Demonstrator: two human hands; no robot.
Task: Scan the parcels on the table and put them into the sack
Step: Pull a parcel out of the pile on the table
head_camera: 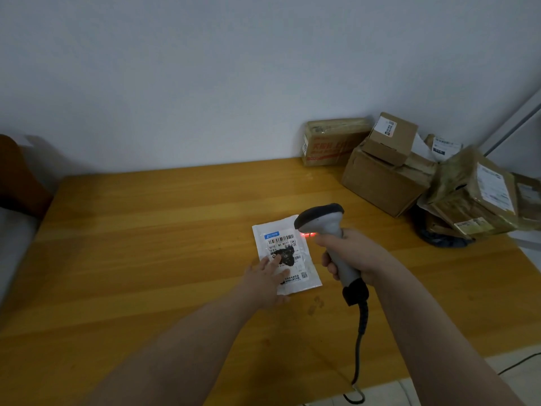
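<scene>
A flat white parcel bag (pixel 285 253) with a printed barcode label lies on the wooden table (pixel 146 244), near its middle. My left hand (pixel 268 281) rests flat on the bag's near left corner, fingers spread over the label. My right hand (pixel 348 254) grips the grey handle of a barcode scanner (pixel 325 227). Its dark head hangs just right of the bag's top edge, with a red light glowing under it. The scanner's black cable (pixel 358 347) runs down off the table's front edge. No sack is in view.
Several cardboard parcels (pixel 383 177) are piled at the table's back right corner against the white wall, with a taped box (pixel 474 191) leaning on a dark bag. A brown shape (pixel 17 177) stands beyond the left edge.
</scene>
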